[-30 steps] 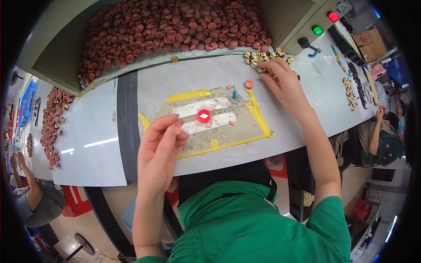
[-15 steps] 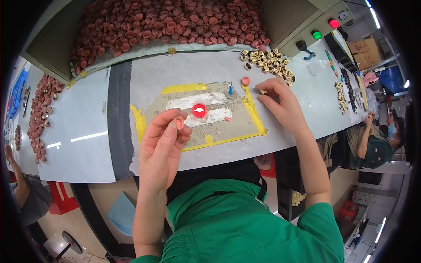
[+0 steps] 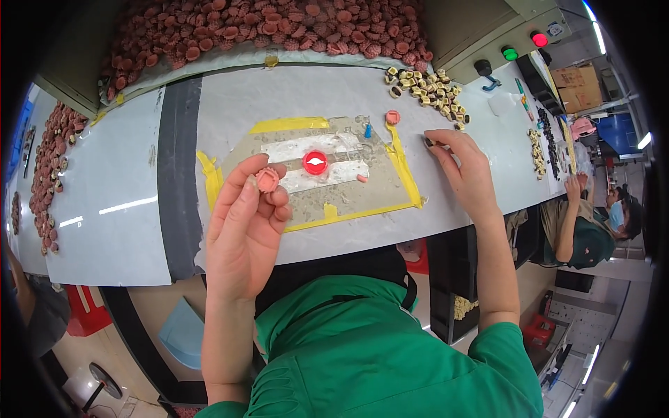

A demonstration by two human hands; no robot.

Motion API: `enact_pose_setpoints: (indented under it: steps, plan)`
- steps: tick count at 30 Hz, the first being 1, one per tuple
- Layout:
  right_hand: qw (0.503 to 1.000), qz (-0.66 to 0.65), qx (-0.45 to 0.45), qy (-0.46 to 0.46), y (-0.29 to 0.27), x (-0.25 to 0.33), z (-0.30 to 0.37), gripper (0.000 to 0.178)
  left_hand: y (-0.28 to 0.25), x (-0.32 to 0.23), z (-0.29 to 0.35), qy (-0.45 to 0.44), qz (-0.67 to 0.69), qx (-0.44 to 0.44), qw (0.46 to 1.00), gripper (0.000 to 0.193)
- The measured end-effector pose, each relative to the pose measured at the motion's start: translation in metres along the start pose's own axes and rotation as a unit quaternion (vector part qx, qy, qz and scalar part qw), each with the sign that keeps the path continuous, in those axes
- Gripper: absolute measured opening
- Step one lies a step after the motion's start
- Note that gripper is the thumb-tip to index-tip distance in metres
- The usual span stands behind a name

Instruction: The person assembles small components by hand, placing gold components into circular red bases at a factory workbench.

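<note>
Raised over the left side of the taped mat, my left hand point(image 3: 244, 223) pinches a pink, ridged, shell-like cup point(image 3: 267, 180) between thumb and fingertips. My right hand point(image 3: 465, 171) is over the table to the right of the mat, thumb and forefinger closed on a small dark-and-cream piece point(image 3: 428, 142), mostly covered by the fingers. Beyond it lies a heap of cream-and-black pieces point(image 3: 433, 90). A round red dish point(image 3: 315, 162) with a white shape in its middle sits on the mat. Another pink cup point(image 3: 393, 117) rests at the mat's far right corner.
Many pink cups point(image 3: 279, 31) fill the far side, with another row point(image 3: 52, 174) at left. A blue pointed nozzle point(image 3: 368, 130) and a small pink bit point(image 3: 362, 178) are on the mat point(image 3: 355, 198). A control box point(image 3: 502, 45) stands far right. Co-workers sit at both sides.
My left hand has moved slightly left and turned the pink cup to show its ridged round face. My right hand has shifted a little right, and its piece now shows a dark side.
</note>
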State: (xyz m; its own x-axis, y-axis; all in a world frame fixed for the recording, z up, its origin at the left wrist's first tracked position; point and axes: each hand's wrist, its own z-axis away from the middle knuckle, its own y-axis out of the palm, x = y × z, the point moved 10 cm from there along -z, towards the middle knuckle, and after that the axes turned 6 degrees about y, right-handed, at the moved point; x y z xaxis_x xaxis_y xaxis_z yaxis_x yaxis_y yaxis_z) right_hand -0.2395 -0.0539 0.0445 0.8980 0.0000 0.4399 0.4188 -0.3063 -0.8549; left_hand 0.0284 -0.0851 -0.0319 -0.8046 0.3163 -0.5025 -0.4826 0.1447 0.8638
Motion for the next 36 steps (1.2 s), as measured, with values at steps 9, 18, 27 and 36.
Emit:
enact_pose_setpoints:
  steps: [9,18,27,36]
  plan:
    - [0.993,0.035,0.076,0.077,0.007,-0.005,-0.006,0.018,-0.003,0.002,-0.002,-0.012,0.027,0.013,0.999,0.035]
    - [0.984,0.057,0.146,-0.079,0.018,0.017,-0.008,0.019,-0.004,0.000,0.001,-0.041,0.015,0.002,0.999,0.036]
    - [0.979,-0.085,0.178,-0.054,0.038,0.078,-0.019,0.013,-0.005,-0.005,0.007,-0.043,-0.004,-0.046,0.998,0.035]
    - [0.959,-0.015,0.163,-0.231,0.084,0.152,-0.022,0.016,-0.003,-0.008,0.004,-0.009,-0.049,-0.013,0.999,0.031]
